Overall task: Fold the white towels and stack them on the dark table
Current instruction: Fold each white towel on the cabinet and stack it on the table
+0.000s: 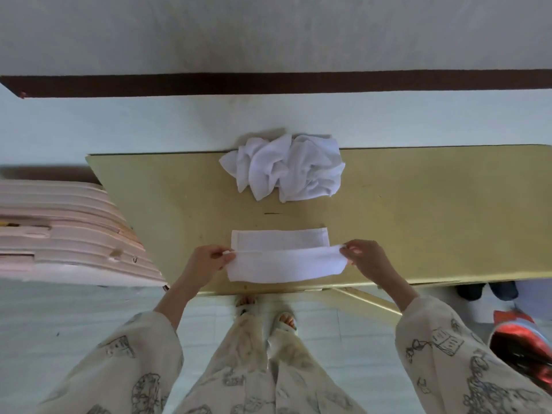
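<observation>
Towel [283, 265] pinched between left hand [209, 259] and right hand [366, 256] (2 corners).

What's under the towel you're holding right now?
The near half of the towel is lifted over the table; whatever lies directly beneath it is hidden. Its far half lies flat on the table.

seen from above, a white towel [280, 258] lies flat on the yellowish surface [433, 222] near its front edge, its near half lifted and folded toward the far half. the left hand [209, 259] pinches the towel's left end, the right hand [366, 258] pinches the right end, fingers [348, 253] curled on the cloth. a crumpled pile of white towels [286, 168] sits at the far edge. a stack of pale pink boards [68, 231] stands to the left. patterned sleeves [466, 354] and sandalled feet [285, 319] show below.
</observation>
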Tool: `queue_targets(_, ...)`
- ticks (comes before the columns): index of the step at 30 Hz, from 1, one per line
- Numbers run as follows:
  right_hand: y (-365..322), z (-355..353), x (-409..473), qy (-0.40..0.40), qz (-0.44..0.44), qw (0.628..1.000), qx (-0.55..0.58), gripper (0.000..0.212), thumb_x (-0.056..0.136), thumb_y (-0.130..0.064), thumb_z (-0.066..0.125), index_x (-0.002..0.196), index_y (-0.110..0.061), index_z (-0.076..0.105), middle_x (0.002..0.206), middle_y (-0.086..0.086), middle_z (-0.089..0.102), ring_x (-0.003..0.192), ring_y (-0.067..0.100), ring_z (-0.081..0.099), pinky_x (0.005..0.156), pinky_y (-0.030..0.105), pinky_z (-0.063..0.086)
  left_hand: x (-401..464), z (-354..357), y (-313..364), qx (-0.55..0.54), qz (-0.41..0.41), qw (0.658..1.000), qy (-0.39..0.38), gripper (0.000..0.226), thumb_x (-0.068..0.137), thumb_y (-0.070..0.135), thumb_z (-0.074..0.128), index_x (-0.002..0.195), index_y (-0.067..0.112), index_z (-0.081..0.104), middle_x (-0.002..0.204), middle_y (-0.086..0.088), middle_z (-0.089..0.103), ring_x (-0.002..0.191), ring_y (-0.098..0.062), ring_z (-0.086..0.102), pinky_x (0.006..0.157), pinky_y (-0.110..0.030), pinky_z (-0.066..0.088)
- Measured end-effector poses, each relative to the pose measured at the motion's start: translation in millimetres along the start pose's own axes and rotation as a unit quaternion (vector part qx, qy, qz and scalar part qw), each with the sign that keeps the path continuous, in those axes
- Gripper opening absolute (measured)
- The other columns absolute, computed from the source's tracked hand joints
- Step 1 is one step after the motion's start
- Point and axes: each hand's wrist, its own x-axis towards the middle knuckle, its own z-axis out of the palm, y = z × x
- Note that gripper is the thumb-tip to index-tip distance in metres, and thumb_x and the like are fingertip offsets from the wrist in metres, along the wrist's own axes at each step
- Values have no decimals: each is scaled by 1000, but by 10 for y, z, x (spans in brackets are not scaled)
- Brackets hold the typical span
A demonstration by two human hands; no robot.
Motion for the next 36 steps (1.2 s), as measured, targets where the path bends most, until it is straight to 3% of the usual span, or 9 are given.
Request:
queue_targets(6, 103, 199, 201, -3, 34, 999, 7, 16, 87, -11, 60, 99, -4, 67, 85, 13, 67, 75, 25, 60, 86, 43, 50, 260, 85, -98, 11, -19, 1000, 20, 10, 89, 13, 57, 89, 14, 68, 72, -7, 59, 69, -19, 50, 71, -31, 44)
queue_targets(11, 70, 310, 465, -3, 63, 997, 37, 18, 88, -10, 56, 102, -2, 65, 86, 14, 66, 76, 32, 65, 84, 47, 52, 523, 143, -118, 0, -39, 998, 55, 17, 87, 12, 60, 99, 3, 66, 84, -7, 65, 77, -20, 59, 81, -35, 51)
queue_targets(16, 75, 397, 711, -7, 119, 991, 65, 14, 88, -9, 53, 96, -4, 63, 90, 15, 64, 80, 30, 62, 84, 46, 53, 740, 189, -219, 1, -60, 997, 55, 18, 86, 18, 62, 98, 4, 66, 91, -7, 66, 78, -16, 59, 63, -11, 48)
queue_targets(21, 131, 518, 920, 13, 132, 990, 43, 8, 86, -12, 54, 86, -7, 60, 82, 12, 59, 94, 40, 60, 87, 54, 48, 928, 181, -247, 21, -76, 996, 49, 25, 86, 27, 62, 101, 8, 67, 98, -6, 69, 91, -24, 64, 89, -38, 50)
queue_targets(27, 104, 560, 984, 32, 145, 989, 21, 20, 88, -15, 52, 94, 3, 57, 94, 18, 64, 90, 39, 61, 85, 49, 49, 1036, 236, -248, 53, -97, 992, 59, 20, 84, 30, 63, 93, 12, 66, 90, -5, 69, 83, -25, 63, 86, -41, 51)
queue_targets(29, 124, 572, 1006, 34, 147, 988, 19, 20, 88, -14, 50, 95, 4, 56, 94, 20, 64, 88, 39, 61, 79, 44, 50, 1053, 268, -225, 68, -96, 991, 65, 17, 85, 29, 62, 90, 12, 65, 85, -4, 67, 79, -23, 62, 81, -37, 49)
queue_targets(32, 142, 576, 1028, 25, 148, 989, -1, 21, 89, -16, 49, 95, 2, 56, 91, 21, 65, 87, 36, 61, 66, 31, 38, 1066, 282, -215, 55, -98, 992, 61, 12, 87, 23, 60, 88, 11, 61, 78, -1, 61, 75, -21, 58, 77, -35, 47)
queue_targets(36, 139, 564, 1042, 12, 144, 990, -4, 20, 90, -18, 49, 95, 0, 56, 90, 15, 63, 85, 36, 62, 72, 34, 43, 1074, 270, -216, 66, -99, 991, 55, 12, 87, 24, 60, 87, 12, 60, 74, 4, 59, 75, -19, 57, 78, -36, 48)
